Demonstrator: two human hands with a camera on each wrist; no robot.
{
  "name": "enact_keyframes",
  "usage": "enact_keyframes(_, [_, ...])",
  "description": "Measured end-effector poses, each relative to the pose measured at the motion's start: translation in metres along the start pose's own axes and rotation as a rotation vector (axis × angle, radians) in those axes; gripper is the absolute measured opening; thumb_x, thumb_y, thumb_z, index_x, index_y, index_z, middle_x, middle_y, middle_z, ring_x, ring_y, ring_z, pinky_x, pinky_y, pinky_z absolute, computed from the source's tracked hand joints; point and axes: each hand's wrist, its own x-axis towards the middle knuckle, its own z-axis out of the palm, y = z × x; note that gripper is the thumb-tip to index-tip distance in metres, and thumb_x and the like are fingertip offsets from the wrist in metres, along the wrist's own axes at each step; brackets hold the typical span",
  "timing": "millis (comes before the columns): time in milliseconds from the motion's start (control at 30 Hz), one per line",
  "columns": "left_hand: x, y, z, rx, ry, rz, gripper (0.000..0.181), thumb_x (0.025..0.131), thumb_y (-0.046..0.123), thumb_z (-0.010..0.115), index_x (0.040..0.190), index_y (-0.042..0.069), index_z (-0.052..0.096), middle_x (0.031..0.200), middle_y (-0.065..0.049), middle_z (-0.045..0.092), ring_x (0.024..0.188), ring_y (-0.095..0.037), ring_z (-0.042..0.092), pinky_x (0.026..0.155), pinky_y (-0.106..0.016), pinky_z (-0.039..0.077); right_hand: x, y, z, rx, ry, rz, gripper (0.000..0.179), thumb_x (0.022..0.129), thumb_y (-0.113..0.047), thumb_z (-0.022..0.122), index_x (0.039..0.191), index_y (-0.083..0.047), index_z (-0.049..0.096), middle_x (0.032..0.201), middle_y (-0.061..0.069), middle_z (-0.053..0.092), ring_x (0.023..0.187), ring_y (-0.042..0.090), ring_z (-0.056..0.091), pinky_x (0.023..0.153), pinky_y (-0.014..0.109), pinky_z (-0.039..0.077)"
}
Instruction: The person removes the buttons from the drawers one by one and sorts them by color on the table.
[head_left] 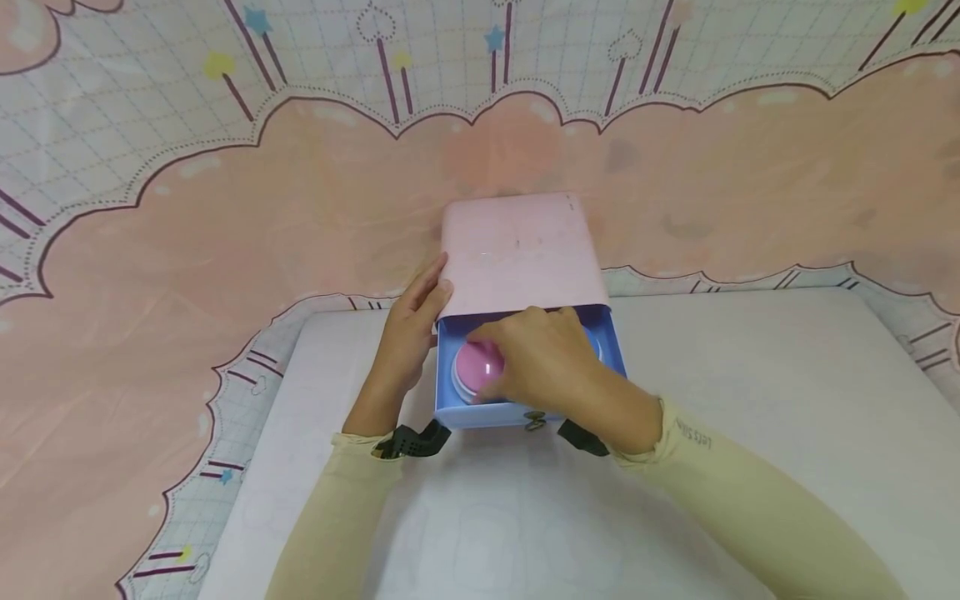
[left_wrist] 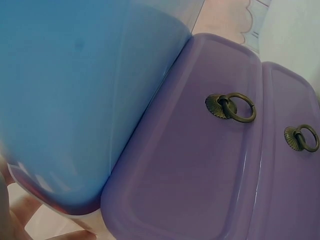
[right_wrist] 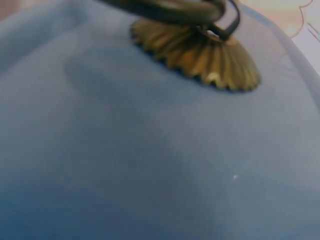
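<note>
A small drawer cabinet with a pink top (head_left: pixel 521 250) stands in the middle, its blue drawer (head_left: pixel 450 415) pulled out towards me. Inside the drawer, at the left, sits a round container with a glossy pink dome (head_left: pixel 474 365) and a pale rim. My right hand (head_left: pixel 543 354) reaches in from above, thumb and forefinger curled round that container; its other fingers are partly hidden. Behind this hand shows the pale edge of another round thing (head_left: pixel 594 342). My left hand (head_left: pixel 411 325) rests along the cabinet's left side, fingers extended.
Beneath the blue drawer are purple drawer fronts (left_wrist: pixel 180 140) with brass ring pulls (left_wrist: pixel 241 107). The blue drawer's brass pull (right_wrist: pixel 200 55) fills the top of the right wrist view. A white table (head_left: pixel 750 433) lies below, against a patterned pink cloth (head_left: pixel 337 192) behind.
</note>
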Motion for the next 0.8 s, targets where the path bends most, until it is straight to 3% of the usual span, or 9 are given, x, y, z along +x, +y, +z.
enact_keyframes(400, [-0.001,0.002,0.001,0.019,0.006,-0.007,0.051,0.106,0.041,0.054,0.155,0.039,0.042,0.164,0.001,0.038,0.141,-0.033,0.051,0.100,-0.056,0.052,0.000,0.000,-0.002,0.013,0.000,0.026,0.056,0.070,-0.049,0.091,0.121,-0.033,0.076,0.106,-0.004,0.078,0.099,0.024,0.065,0.088,0.056,0.046])
enact_keyframes(633, [-0.001,0.002,0.001,0.018,0.007,-0.006,0.051,0.106,0.041,0.053,0.155,0.039,0.042,0.165,0.000,0.038,0.140,-0.034,0.052,0.099,-0.055,0.053,-0.005,0.000,-0.009,0.052,0.008,0.031,0.053,0.071,-0.053,0.089,0.118,-0.031,0.078,0.096,-0.006,0.077,0.084,0.020,0.065,0.070,0.040,0.052])
enact_keyframes(800, [-0.001,0.002,0.002,0.030,0.012,-0.012,0.051,0.105,0.043,0.053,0.155,0.040,0.042,0.165,0.001,0.036,0.142,-0.035,0.050,0.099,-0.058,0.052,-0.011,0.000,-0.017,0.075,0.019,0.036,0.057,0.070,-0.052,0.088,0.122,-0.030,0.076,0.100,-0.007,0.077,0.086,0.020,0.065,0.068,0.034,0.052])
